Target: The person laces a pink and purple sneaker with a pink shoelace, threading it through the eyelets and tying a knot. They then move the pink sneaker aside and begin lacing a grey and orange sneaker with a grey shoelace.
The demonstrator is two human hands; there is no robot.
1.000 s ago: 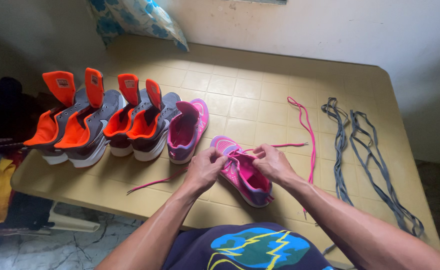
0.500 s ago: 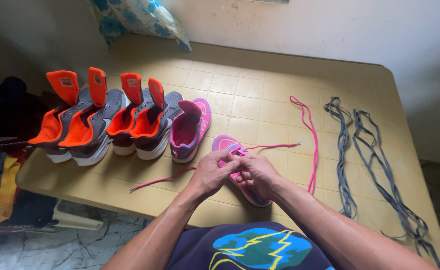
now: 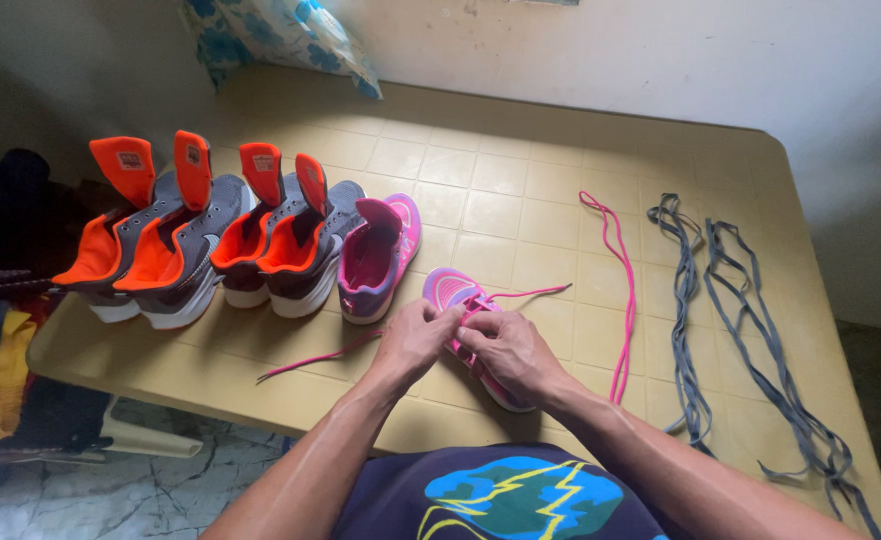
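A pink and purple sneaker [image 3: 453, 290] lies on the yellow tiled table [image 3: 481, 170] near its front edge. My left hand [image 3: 413, 340] and my right hand [image 3: 508, 350] meet over its middle, both pinching the pink lace [image 3: 531, 293] threaded through it. One lace end trails left across the table, the other runs right from the toe. My hands hide most of the shoe's opening. Its matching pink sneaker [image 3: 376, 260] stands just to the left, without a lace.
Several grey and orange sneakers [image 3: 196, 235] with raised tongues stand in a row at the left. A loose pink lace [image 3: 623, 290] and grey laces [image 3: 731, 310] lie at the right. A floral pillow [image 3: 281, 35] rests in the far corner by the wall.
My right hand moved left from the shoe's heel side to meet my left hand over the middle. The lace end at the right was drawn shorter.
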